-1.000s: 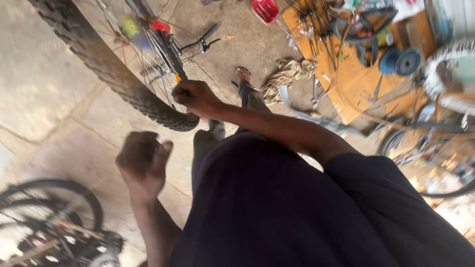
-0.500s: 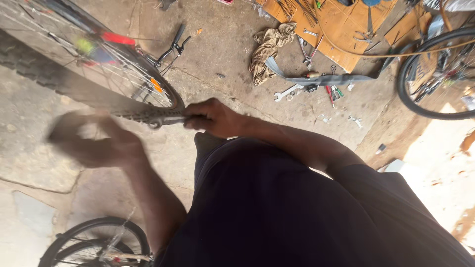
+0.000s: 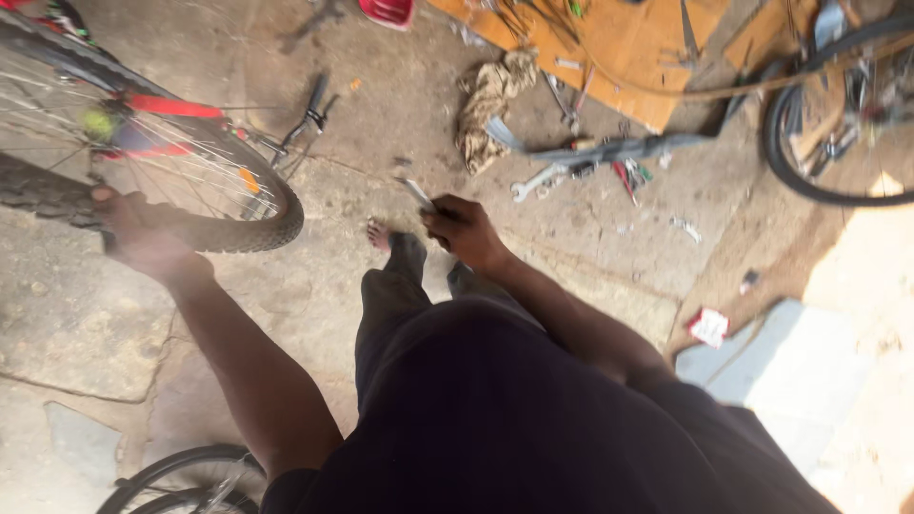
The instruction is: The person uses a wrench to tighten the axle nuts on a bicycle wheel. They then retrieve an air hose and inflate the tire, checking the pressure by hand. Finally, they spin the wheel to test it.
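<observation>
Tyre point(image 3: 238, 228) edge under left hand point(image 3: 143, 238)

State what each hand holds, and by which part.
Left hand grips the bicycle tyre by its tread; right hand holds a small metal tool by its lower end.

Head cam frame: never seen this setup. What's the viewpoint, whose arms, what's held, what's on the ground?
The camera sits on a person's head and looks down, so the dark clothing and both arms are the wearer's own. There is no machine here, just bare hands. The left hand grips the knobbly tyre of a bicycle wheel with a red frame. The right hand holds a small metal tool; which kind, I cannot tell. On the concrete floor lie a crumpled rag, a spanner, flat cardboard with more tools, and another wheel at the right.
</observation>
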